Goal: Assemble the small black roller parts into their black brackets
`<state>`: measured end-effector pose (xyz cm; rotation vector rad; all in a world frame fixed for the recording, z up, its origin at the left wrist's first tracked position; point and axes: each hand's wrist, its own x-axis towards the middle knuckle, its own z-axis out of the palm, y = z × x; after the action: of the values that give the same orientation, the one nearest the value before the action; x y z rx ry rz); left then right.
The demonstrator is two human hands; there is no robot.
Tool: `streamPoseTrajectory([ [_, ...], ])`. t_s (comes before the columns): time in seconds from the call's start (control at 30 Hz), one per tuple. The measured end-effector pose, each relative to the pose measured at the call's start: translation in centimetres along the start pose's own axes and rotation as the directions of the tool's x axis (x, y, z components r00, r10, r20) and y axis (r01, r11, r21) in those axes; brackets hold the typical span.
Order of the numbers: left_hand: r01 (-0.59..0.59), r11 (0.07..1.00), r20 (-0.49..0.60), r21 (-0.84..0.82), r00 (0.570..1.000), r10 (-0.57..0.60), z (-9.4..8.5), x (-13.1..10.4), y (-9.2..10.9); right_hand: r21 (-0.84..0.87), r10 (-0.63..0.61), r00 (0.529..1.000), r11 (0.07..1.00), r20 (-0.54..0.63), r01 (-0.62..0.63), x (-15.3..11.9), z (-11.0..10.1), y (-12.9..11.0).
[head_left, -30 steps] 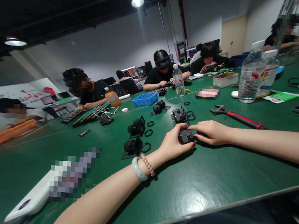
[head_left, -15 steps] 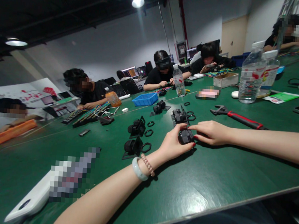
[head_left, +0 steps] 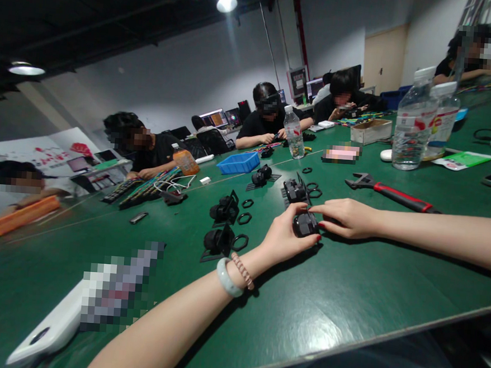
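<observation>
Green smooth-topped desk [head_left: 346, 303]: small rounded black plastic part [head_left: 305, 224] between left hand [head_left: 288, 232]'s thumb and fingers, gripped, near front edge; right hand [head_left: 346, 218]'s fingertips at part's right side, grip unclear.

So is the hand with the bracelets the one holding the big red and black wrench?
No, the left hand grips a black part, and the wrench lies on the table.

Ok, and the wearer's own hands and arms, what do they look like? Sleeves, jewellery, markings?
No sleeves or gloves visible on either forearm. Left hand: smooth pale green bangle and pinkish beaded bracelet at the wrist, red nail polish. Right hand: red polish too, nothing on the wrist.
</observation>
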<state>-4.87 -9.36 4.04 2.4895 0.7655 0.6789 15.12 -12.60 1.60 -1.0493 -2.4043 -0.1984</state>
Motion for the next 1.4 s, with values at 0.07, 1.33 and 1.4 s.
streamPoseTrajectory([
  [0.07,-0.008,1.000,0.001,0.001,1.000,0.008,0.02,-0.01,-0.05,0.007,-0.001,1.000,1.000,0.004,0.001,0.01,-0.02,-0.02],
  [1.33,-0.017,1.000,-0.010,-0.002,1.000,0.017,0.06,-0.02,-0.25,0.020,0.018,0.999,1.000,0.039,-0.019,0.14,-0.09,-0.07],
  [1.4,-0.022,1.000,-0.011,-0.006,1.000,0.022,0.04,-0.02,-0.20,0.017,0.017,0.999,1.000,0.032,-0.017,0.12,-0.08,-0.08],
])
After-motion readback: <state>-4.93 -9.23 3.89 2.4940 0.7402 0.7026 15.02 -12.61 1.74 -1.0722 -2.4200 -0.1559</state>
